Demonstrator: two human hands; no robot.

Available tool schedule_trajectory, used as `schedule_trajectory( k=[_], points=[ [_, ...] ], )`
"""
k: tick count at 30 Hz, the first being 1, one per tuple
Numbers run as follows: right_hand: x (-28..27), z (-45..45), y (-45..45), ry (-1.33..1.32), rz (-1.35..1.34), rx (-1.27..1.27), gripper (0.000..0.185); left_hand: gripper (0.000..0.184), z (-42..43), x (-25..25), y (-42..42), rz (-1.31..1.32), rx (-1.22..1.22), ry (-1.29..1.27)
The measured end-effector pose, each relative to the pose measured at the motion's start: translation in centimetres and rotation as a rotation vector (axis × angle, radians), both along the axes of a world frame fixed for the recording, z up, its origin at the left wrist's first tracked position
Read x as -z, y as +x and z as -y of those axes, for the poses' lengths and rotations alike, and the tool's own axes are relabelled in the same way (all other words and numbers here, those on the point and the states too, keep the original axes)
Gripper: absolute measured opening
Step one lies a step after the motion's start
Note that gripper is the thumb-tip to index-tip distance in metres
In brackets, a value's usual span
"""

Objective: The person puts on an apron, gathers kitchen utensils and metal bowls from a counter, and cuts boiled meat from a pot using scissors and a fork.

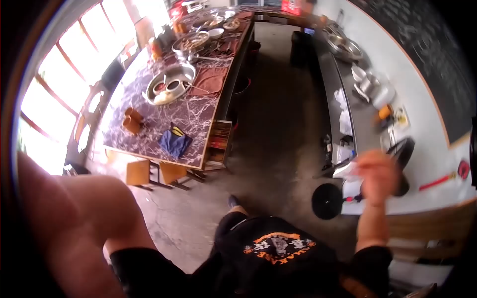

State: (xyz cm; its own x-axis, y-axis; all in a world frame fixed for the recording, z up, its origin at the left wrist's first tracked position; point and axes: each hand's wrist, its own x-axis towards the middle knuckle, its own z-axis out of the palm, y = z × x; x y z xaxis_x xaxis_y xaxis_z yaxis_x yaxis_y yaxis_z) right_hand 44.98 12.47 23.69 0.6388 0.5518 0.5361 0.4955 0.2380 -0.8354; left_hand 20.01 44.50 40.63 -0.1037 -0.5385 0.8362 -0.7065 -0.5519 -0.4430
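My right hand (377, 176) is raised at the right, over the lower end of the side counter. Motion smears its fingers, so I cannot make out whether they hold anything. Around it in the picture are a white bag or cloth (346, 170) and a round black disc-shaped object (327, 201), perhaps a pan; touching cannot be judged. My left arm (117, 208) is bent up close to the camera and fills the left side. The left hand itself is outside the picture.
A marbled table (184, 113) carries a large metal basin (170, 82), wooden cups (131, 121), a blue cloth (175, 143) and several bowls. Wooden stools (138, 173) stand at its near end. The counter (355, 107) along the right wall holds metalware; a chalkboard (427, 54) hangs above.
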Motion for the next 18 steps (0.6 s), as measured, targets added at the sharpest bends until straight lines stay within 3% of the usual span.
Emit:
schedule_trajectory(
  k=[3,5,6,7,8,9,10,12,13,15,16,18],
  points=[
    [20.3,1.1,3.8,-0.534,-0.552,-0.037,0.019,0.030,-4.0,2.5,3.9,-0.058,-0.121,-0.167],
    [34.8,6.6,2.2,-0.982,-0.862,-0.098,0.020,0.030,-7.1,7.1,6.1,-0.242,-0.276,-0.417],
    [41.5,10.4,1.0,-1.338,-0.550,-0.306,0.021,0.030,-9.0,10.5,7.3,-0.462,-0.415,-0.656],
    [44.6,12.5,0.7,-1.458,-0.614,-0.324,0.021,0.030,-10.9,15.2,8.9,-0.739,-0.539,-0.900],
    [45.9,13.5,1.3,-1.489,-0.766,-0.253,0.020,0.030,-13.5,21.7,10.1,-1.225,-0.619,-1.174],
    [46.1,13.9,2.7,-1.477,-0.911,-0.159,0.020,0.034,-15.6,31.1,10.0,-1.400,-0.838,-1.107],
    [45.7,14.2,4.6,-1.455,-1.024,-0.055,0.020,0.048,-13.5,32.6,11.0,-1.968,-1.040,-1.089],
    [44.1,13.7,9.7,-1.389,-1.138,0.109,0.019,0.082,-10.9,48.0,5.3,-2.789,-0.761,-1.385],
    [43.5,13.2,12.4,-1.347,-1.176,0.178,0.019,0.077,-9.1,49.0,4.3,-3.029,-0.509,-1.588],
    [42.6,12.3,17.4,-1.289,-1.219,0.279,0.018,0.062,-7.7,50.9,3.7,-2.849,0.536,-2.306],
    [42.2,12.0,19.8,-1.267,-1.231,0.313,0.018,0.062,-8.1,52.9,3.8,-2.831,0.544,-2.350],
    [41.8,10.5,24.5,-1.232,-1.235,0.358,0.017,0.042,-9.3,56.3,4.5,-2.622,0.285,-2.420]
  ],
)
